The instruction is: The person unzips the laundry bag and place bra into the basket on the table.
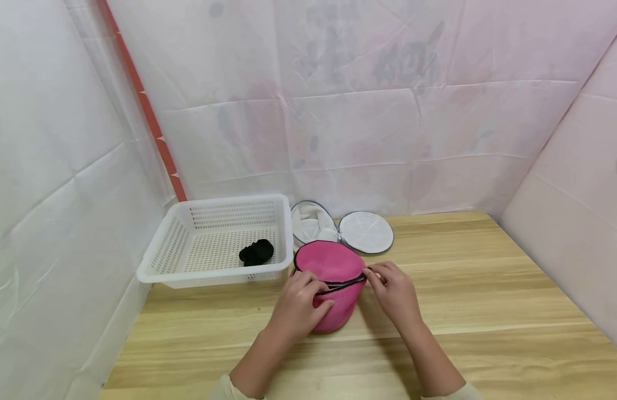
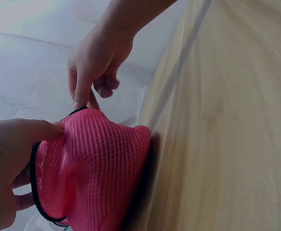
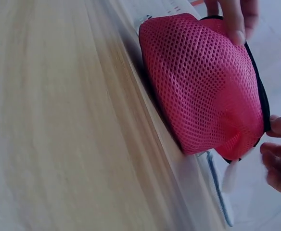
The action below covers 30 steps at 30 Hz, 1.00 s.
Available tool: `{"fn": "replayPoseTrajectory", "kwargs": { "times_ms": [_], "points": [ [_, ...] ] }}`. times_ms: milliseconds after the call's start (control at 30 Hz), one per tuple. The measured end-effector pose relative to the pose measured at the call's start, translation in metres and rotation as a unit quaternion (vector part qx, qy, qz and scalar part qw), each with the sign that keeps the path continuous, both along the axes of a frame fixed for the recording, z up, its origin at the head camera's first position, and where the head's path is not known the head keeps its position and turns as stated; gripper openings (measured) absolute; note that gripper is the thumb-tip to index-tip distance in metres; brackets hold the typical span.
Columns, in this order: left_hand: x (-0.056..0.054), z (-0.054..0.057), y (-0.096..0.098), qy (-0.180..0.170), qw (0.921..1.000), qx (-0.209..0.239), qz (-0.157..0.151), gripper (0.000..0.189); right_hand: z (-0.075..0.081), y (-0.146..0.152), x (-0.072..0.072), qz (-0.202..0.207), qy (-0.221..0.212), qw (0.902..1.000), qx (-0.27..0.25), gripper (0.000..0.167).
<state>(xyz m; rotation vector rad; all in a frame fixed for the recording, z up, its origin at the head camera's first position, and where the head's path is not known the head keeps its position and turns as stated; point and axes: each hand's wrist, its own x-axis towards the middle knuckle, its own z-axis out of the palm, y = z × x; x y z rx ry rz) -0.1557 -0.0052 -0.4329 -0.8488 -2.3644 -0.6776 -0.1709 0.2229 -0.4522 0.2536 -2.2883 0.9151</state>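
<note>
A pink mesh laundry bag (image 1: 342,306) with black zipper trim stands on the wooden table, its round lid (image 1: 328,261) lying over the top. Along the front, a dark gap shows between lid and rim. My left hand (image 1: 299,304) grips the front left of the rim, thumb against the mesh wall in the left wrist view and fingers across the black edge. At the right end of the gap, my right hand (image 1: 396,293) pinches the black zipper edge (image 3: 264,108) between thumb and forefinger. The zipper pull is hidden.
A white plastic basket (image 1: 213,278) at the left holds a bundled black cloth item (image 1: 258,251). Behind the pink bag lies an opened white mesh bag with white fabric (image 1: 304,214) inside and its round lid (image 1: 366,232) folded to the right. Draped sheeting (image 1: 348,128) walls the table's back and sides.
</note>
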Motion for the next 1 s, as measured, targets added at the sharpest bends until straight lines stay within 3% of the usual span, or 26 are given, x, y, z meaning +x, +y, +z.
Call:
{"fn": "replayPoseTrajectory", "kwargs": {
  "times_ms": [133, 233, 433, 567, 667, 800, 867, 933, 1000],
  "points": [
    [0.003, -0.004, -0.002, -0.057, 0.9964, -0.062, 0.002, 0.036, -0.004, 0.001, -0.005, 0.01, -0.058, 0.9969, -0.053, 0.005],
    [0.002, -0.009, -0.001, -0.082, 0.991, -0.106, -0.003, 0.042, -0.006, -0.001, -0.007, 0.013, -0.066, 0.9952, -0.07, 0.014],
    [-0.001, -0.018, 0.009, -0.062, 0.9886, -0.137, -0.002, 0.04, -0.001, -0.009, -0.005, 0.05, -0.037, 0.9977, 0.027, 0.029],
    [-0.003, -0.02, 0.017, -0.051, 0.988, -0.145, 0.014, 0.038, 0.002, -0.016, -0.004, 0.082, -0.09, 0.9879, 0.096, 0.044],
    [-0.003, -0.02, 0.02, -0.059, 0.9861, -0.154, 0.017, 0.04, 0.0, -0.019, -0.006, 0.065, -0.11, 0.9867, 0.1, 0.042],
    [-0.002, -0.02, 0.021, -0.088, 0.9806, -0.175, 0.014, 0.049, -0.008, -0.019, -0.012, 0.0, -0.098, 0.9951, -0.016, 0.026],
    [-0.001, -0.019, 0.02, -0.102, 0.9777, -0.183, 0.013, 0.055, -0.012, -0.018, -0.014, -0.029, -0.104, 0.9879, -0.112, 0.02],
    [0.0, -0.019, 0.02, -0.116, 0.9752, -0.188, 0.014, 0.06, -0.015, -0.015, -0.017, -0.032, -0.119, 0.9656, -0.229, 0.02],
    [0.001, -0.019, 0.02, -0.129, 0.9737, -0.187, 0.018, 0.061, -0.017, -0.013, -0.018, -0.026, -0.141, 0.9267, -0.347, 0.028]
  ]
}}
